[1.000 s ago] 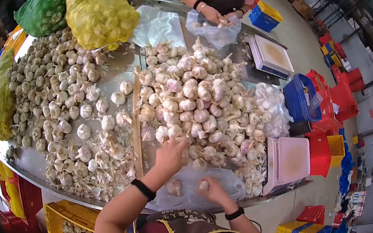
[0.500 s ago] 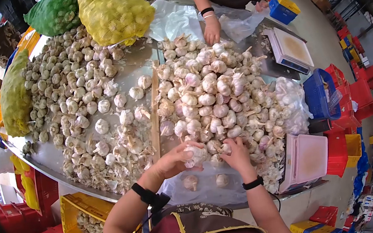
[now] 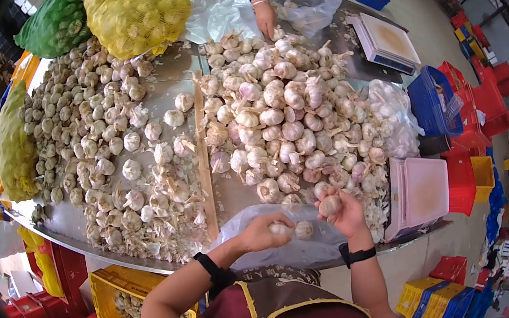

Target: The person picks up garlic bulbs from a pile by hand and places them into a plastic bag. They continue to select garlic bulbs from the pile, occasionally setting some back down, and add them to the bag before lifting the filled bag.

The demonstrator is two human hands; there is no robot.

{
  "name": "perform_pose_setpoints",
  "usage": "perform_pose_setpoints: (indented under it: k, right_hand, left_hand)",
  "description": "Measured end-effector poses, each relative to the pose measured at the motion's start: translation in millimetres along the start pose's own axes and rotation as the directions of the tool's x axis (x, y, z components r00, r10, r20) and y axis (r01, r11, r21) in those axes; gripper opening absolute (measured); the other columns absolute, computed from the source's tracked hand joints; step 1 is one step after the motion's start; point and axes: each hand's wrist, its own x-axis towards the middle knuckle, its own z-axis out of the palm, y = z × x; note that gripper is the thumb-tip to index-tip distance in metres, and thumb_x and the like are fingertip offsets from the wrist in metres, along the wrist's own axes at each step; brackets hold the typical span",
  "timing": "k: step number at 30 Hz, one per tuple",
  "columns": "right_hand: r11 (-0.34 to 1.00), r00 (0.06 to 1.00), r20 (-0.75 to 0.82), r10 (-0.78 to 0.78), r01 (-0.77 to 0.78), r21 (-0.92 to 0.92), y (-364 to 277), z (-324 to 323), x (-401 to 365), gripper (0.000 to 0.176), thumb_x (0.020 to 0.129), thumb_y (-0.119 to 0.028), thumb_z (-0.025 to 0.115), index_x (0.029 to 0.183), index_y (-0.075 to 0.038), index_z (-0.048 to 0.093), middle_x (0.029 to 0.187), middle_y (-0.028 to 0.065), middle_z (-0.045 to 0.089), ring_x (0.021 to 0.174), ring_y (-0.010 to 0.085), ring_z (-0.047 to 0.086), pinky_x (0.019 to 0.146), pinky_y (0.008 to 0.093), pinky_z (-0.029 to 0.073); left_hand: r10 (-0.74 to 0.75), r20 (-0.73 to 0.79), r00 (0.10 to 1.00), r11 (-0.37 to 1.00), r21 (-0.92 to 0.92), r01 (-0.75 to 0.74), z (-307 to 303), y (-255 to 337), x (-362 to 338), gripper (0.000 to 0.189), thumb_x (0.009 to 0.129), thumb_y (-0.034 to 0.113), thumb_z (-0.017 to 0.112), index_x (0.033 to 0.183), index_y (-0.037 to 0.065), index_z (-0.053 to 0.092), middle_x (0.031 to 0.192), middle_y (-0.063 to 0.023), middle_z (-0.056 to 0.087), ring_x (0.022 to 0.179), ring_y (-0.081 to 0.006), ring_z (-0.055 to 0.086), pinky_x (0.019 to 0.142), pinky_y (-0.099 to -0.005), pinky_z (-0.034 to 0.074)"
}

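Observation:
My left hand (image 3: 260, 233) is low over a clear plastic bag (image 3: 258, 259), its fingers curled round a white garlic bulb (image 3: 281, 229). Right beside that, another garlic bulb (image 3: 304, 230) rests on the bag. My right hand (image 3: 347, 214), palm turned up, grips a garlic bulb (image 3: 329, 206) between thumb and fingers, just above the bag's right side. Beyond both hands lies a large heap of garlic bulbs (image 3: 281, 114), some with dry stems.
A wooden strip (image 3: 204, 159) divides the heap from more bulbs (image 3: 130, 143) on the left. Mesh sacks (image 3: 139, 16) stand at the back. Scales (image 3: 390, 41) and a white tub (image 3: 418, 192) are on the right. Across the table, a co-worker's hand (image 3: 266, 19) touches the heap.
My left hand has lowered its bulb from beside the heap to the bag. My right hand has drawn back from the heap's edge, turned palm up, with a bulb. The view has shifted slightly.

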Motion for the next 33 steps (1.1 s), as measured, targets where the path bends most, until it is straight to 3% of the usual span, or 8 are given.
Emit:
perform_pose_setpoints:
  k: [7, 9, 12, 15, 18, 21, 29, 33]
  right_hand:
    - [0.907, 0.99, -0.129, 0.051, -0.1, -0.41, 45, -37, -38, 0.023, 0.079, -0.015, 0.068, 0.094, -0.01, 0.052, 0.089, 0.0044, 0.058, 0.073, 0.0175, 0.064, 0.058, 0.028, 0.052]
    - [0.381, 0.97, -0.179, -0.162, -0.106, -0.918, 55, -47, -42, 0.03, 0.074, -0.018, 0.073, 0.093, -0.007, 0.053, 0.087, 0.0058, 0.06, 0.074, 0.0202, 0.064, 0.063, 0.0307, 0.051]
    - [-0.086, 0.912, 0.112, -0.394, 0.085, -0.993, 71, -57, -42, 0.032, 0.072, -0.021, 0.075, 0.093, -0.004, 0.058, 0.082, 0.0071, 0.062, 0.075, 0.0243, 0.063, 0.071, 0.0336, 0.051]
    - [-0.081, 0.941, 0.039, -0.336, 0.012, -0.997, 69, -56, -44, 0.035, 0.073, -0.023, 0.075, 0.099, -0.005, 0.061, 0.087, 0.0097, 0.064, 0.082, 0.0269, 0.063, 0.077, 0.0354, 0.05]
    - [0.109, 0.941, -0.133, -0.31, -0.104, -0.989, 45, -43, -35, 0.036, 0.075, -0.018, 0.073, 0.106, -0.005, 0.06, 0.098, 0.0104, 0.065, 0.087, 0.0258, 0.064, 0.079, 0.0351, 0.05]
    - [0.235, 0.921, -0.056, -0.386, 0.039, -0.971, 20, -13, -5, 0.034, 0.079, -0.012, 0.069, 0.11, -0.005, 0.058, 0.104, 0.0116, 0.065, 0.091, 0.0247, 0.065, 0.082, 0.035, 0.05]
    - [-0.137, 0.927, 0.279, -0.249, 0.251, -0.958, 40, 26, 84, 0.044, 0.074, -0.008, 0.068, 0.116, -0.011, 0.054, 0.114, 0.0151, 0.056, 0.105, 0.0355, 0.056, 0.087, 0.042, 0.048]
    - [-0.121, 0.914, 0.287, -0.286, 0.263, -0.957, 53, 27, 88, 0.047, 0.07, -0.011, 0.071, 0.115, -0.012, 0.055, 0.11, 0.0145, 0.057, 0.104, 0.0371, 0.056, 0.086, 0.0429, 0.048]
  left_hand:
    - [0.046, 0.163, 0.986, 0.924, 0.368, -0.104, 6, 3, 5, 0.033, 0.068, 0.017, 0.072, 0.099, 0.009, 0.065, 0.096, -0.008, 0.065, 0.082, -0.0235, 0.062, 0.078, -0.0326, 0.049]
    - [0.052, 0.178, 0.983, 0.872, 0.471, -0.131, 9, 4, 6, 0.034, 0.067, 0.019, 0.072, 0.099, 0.009, 0.065, 0.097, -0.0096, 0.065, 0.082, -0.0271, 0.063, 0.077, -0.0346, 0.049]
    - [0.146, 0.119, 0.982, 0.723, 0.665, -0.188, 14, -9, 9, 0.035, 0.067, 0.024, 0.07, 0.099, 0.011, 0.065, 0.095, -0.0122, 0.064, 0.082, -0.0318, 0.063, 0.074, -0.0383, 0.05]
    - [0.508, 0.153, 0.848, 0.46, 0.784, -0.417, 10, -16, 10, 0.032, 0.073, 0.028, 0.069, 0.1, 0.012, 0.064, 0.093, -0.0124, 0.064, 0.083, -0.0315, 0.063, 0.072, -0.0414, 0.051]
    - [0.216, -0.139, 0.966, 0.685, 0.727, -0.048, -19, 31, 26, 0.031, 0.08, 0.029, 0.066, 0.105, 0.01, 0.061, 0.107, -0.0138, 0.06, 0.084, -0.0326, 0.063, 0.072, -0.043, 0.051]
    - [0.331, -0.454, 0.827, 0.649, 0.746, 0.149, -60, 52, 60, 0.038, 0.08, 0.028, 0.066, 0.111, 0.009, 0.056, 0.109, -0.0136, 0.056, 0.085, -0.0348, 0.063, 0.072, -0.0436, 0.052]
    - [0.247, -0.346, 0.905, 0.525, 0.833, 0.175, -103, 36, 93, 0.044, 0.074, 0.026, 0.069, 0.114, 0.013, 0.055, 0.104, -0.013, 0.058, 0.085, -0.0343, 0.063, 0.072, -0.0434, 0.052]
    - [0.183, -0.434, 0.882, 0.825, 0.555, 0.102, -116, 23, 87, 0.04, 0.072, 0.022, 0.065, 0.11, 0.012, 0.059, 0.105, -0.0142, 0.057, 0.084, -0.0329, 0.064, 0.071, -0.043, 0.052]
